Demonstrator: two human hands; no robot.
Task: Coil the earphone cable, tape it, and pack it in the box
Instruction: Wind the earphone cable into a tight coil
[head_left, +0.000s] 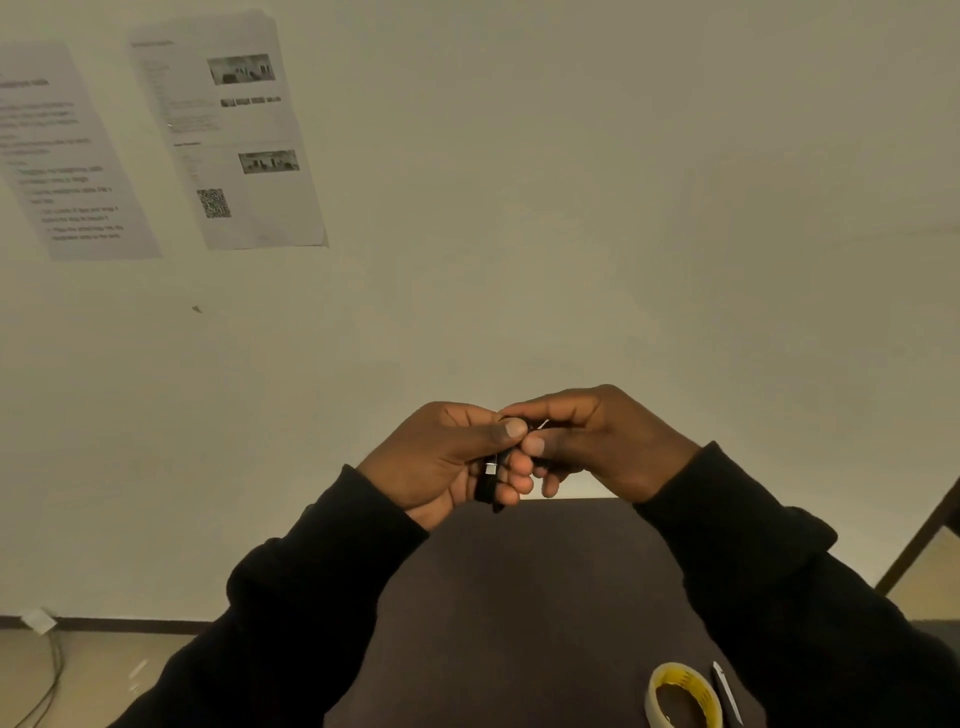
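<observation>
Both hands are raised in front of the wall, above the dark table (519, 597). My left hand (447, 462) grips a bundle of black earphone cable (488, 483), its thumb pressed on top; a small silver part of the cable shows under the thumb. My right hand (597, 441) meets it from the right, thumb and fingertips pinching the same bundle near its upper end. Most of the cable is hidden inside the fingers. A roll of yellowish tape (683, 696) lies on the table at the lower right. No box is in view.
A thin white-handled tool (727, 696) lies just right of the tape roll. Two printed sheets (228, 135) hang on the wall at the upper left. A floor socket with a cable (41, 623) sits at the lower left. A chair or table frame (924, 545) stands at the right edge.
</observation>
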